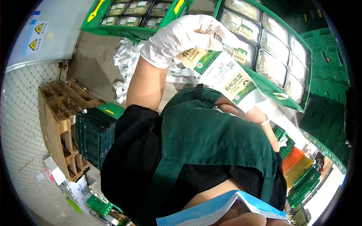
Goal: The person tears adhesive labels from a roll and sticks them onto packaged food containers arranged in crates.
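Note:
A strip of printed labels (211, 73), white with green and yellow patches, runs slantwise in front of my green apron (218, 132). My left hand (184, 35), in a white glove, is closed on its upper end with bent fingers. The strip's lower end meets my right hand (257, 115), which is blurred and partly covered by it. Directly beyond the strip stands a green crate (269, 84) with several clear-lidded packs of pale produce (271, 66), some bearing similar labels. Loose white ribbon-like strips (126, 62) lie in a heap behind my left forearm.
Another green crate (151, 35) at the top holds several labelled packs. A wooden pallet (56, 124) and stacked dark green crates (94, 130) stand at the left. Tall green crates (324, 64) rise at the far right. Warning signs (36, 35) are on the left wall.

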`<state>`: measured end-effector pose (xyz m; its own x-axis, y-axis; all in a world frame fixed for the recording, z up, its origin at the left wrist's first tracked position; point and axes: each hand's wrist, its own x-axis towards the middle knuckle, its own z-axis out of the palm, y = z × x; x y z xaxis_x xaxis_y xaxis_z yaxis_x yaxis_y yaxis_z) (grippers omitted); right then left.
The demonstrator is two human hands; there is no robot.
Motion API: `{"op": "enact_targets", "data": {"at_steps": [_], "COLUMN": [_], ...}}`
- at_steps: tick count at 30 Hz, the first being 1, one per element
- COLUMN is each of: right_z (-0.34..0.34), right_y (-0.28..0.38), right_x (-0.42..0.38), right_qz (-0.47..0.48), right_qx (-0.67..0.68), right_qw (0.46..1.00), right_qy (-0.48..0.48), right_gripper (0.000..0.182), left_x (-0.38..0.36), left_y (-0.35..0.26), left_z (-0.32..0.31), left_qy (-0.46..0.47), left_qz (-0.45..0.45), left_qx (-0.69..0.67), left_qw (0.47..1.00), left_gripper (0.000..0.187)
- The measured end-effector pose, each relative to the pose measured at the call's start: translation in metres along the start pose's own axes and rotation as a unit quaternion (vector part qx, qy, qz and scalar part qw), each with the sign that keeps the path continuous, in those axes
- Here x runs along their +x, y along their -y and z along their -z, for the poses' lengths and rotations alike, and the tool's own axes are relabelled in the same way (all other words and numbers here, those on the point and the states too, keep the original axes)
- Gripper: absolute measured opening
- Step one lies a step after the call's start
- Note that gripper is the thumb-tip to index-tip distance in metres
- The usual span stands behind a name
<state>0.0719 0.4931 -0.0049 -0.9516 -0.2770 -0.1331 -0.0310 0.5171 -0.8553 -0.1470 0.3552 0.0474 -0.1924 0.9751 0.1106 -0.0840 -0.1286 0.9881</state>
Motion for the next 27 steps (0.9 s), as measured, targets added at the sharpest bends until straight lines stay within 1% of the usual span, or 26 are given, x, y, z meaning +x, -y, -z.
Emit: {"op": "enact_targets", "data": {"at_steps": [1, 3, 4, 5, 7, 8, 9, 10, 11, 12, 13, 15, 18, 19, 20, 21, 22, 24, 25, 27], "right_z": [0.005, 0.030, 0.037, 0.041, 0.051, 0.047, 0.041, 0.037, 0.040, 0.034, 0.027, 0.017, 0.012, 0.012, 0.014, 0.015, 0.013, 0.005, 0.001, -0.006], "right_y": [0.002, -0.002, -0.009, -0.011, 0.010, 0.015, 0.025, 0.039, 0.041, 0.039, 0.036, 0.030, 0.029, 0.031, 0.034, 0.035, 0.033, 0.026, 0.023, 0.014], "right_x": [-0.013, -0.038, -0.053, -0.063, -0.067, -0.063, -0.052, -0.036, -0.018, 0.001, 0.014, 0.029, 0.039, 0.042, 0.044, 0.047, 0.049, 0.053, 0.055, 0.054], "right_qz": [-0.042, -0.164, -0.199, -0.229, -0.126, -0.062, -0.065, -0.115, -0.124, -0.112, -0.094, -0.089, -0.084, -0.087, -0.091, -0.094, -0.095, -0.062, -0.062, -0.021], "right_qx": [0.003, 0.032, 0.095, 0.156, 0.197, 0.231, 0.252, 0.253, 0.110, 0.087, 0.068, 0.172, 0.200, 0.200, 0.170, 0.141, 0.141, 0.138, 0.140, 0.158], "right_qw": [0.997, 0.983, 0.955, 0.907, 0.886, 0.892, 0.900, 0.917, 0.971, 0.981, 0.985, 0.972, 0.968, 0.968, 0.975, 0.982, 0.981, 0.984, 0.983, 0.981], "right_qy": [-0.057, -0.073, -0.197, -0.316, -0.399, -0.384, -0.349, -0.286, -0.171, -0.133, -0.130, -0.132, -0.123, -0.123, -0.107, -0.089, -0.089, -0.098, -0.097, -0.110], "right_gripper": [0.020, 0.016, 0.014, 0.013, 0.012, 0.010, 0.007, 0.003, 0.011, 0.021, 0.025, 0.026, 0.024, 0.024, 0.024, 0.025, 0.025, 0.027, 0.027, 0.031], "left_x": [-0.001, -0.002, -0.002, -0.002, -0.002, -0.001, 0.001, 0.003, 0.004, 0.003, 0.003, 0.003, 0.002, 0.002, 0.003, 0.003, 0.002, 0.002, 0.000, -0.002], "left_y": [-0.004, -0.005, -0.008, -0.009, -0.006, -0.009, -0.010, -0.009, -0.009, -0.008, -0.008, -0.008, -0.005, -0.003, -0.001, 0.000, 0.002, 0.008, 0.011, 0.016], "left_z": [0.000, 0.003, 0.005, 0.007, 0.006, 0.006, 0.006, 0.009, 0.010, 0.009, 0.010, 0.012, 0.016, 0.016, 0.015, 0.016, 0.016, 0.016, 0.016, 0.016], "left_qy": [0.002, -0.009, -0.005, 0.000, -0.014, -0.016, -0.017, -0.003, -0.001, -0.010, -0.020, -0.008, 0.004, 0.003, 0.005, 0.009, 0.012, 0.019, 0.026, 0.023], "left_qz": [0.009, 0.013, 0.016, 0.021, 0.003, 0.008, 0.011, 0.017, 0.015, 0.016, 0.016, 0.028, 0.044, 0.045, 0.044, 0.050, 0.058, 0.061, 0.064, 0.068], "left_qx": [0.014, 0.013, 0.050, 0.089, 0.090, 0.079, 0.067, 0.048, 0.047, 0.063, 0.079, 0.056, 0.019, 0.006, 0.003, -0.021, -0.045, -0.037, -0.029, -0.050], "left_qw": [1.000, 1.000, 0.999, 0.996, 0.996, 0.997, 0.998, 0.999, 0.999, 0.998, 0.997, 0.998, 0.999, 0.999, 0.999, 0.998, 0.997, 0.997, 0.997, 0.996], "left_gripper": [0.027, 0.027, 0.027, 0.027, 0.025, 0.024, 0.023, 0.023, 0.023, 0.024, 0.024, 0.025, 0.025, 0.025, 0.025, 0.025, 0.026, 0.025, 0.025, 0.025]}}
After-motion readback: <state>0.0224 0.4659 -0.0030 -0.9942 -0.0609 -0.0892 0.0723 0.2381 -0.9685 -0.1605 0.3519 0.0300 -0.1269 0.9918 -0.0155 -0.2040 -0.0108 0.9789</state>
